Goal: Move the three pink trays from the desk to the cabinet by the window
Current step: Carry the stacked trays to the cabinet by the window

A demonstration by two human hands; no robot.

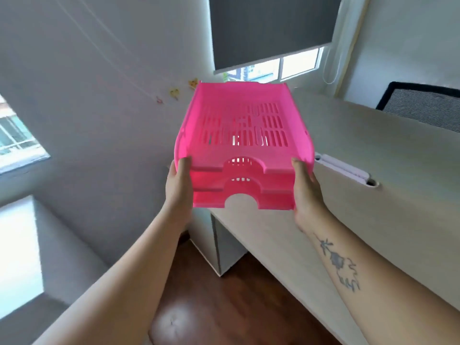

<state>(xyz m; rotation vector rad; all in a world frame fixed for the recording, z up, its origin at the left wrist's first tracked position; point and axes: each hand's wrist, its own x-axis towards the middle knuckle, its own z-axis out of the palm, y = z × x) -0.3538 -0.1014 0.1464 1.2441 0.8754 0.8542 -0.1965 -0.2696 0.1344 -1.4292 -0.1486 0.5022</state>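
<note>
Pink trays [242, 145], stacked three high, are clamped between left hand [179, 188] and right hand [306, 192]. Keep the stack level while carrying, squeezing both sides evenly.

The three stacked trays [242, 135] are bright pink with slotted bases, the worktop [373, 145] is pale beige, the floor [224, 307] dark reddish-brown wood, the blind [271, 28] dark grey, and the right forearm bears a dark blue-grey tattoo [338, 263].
</note>
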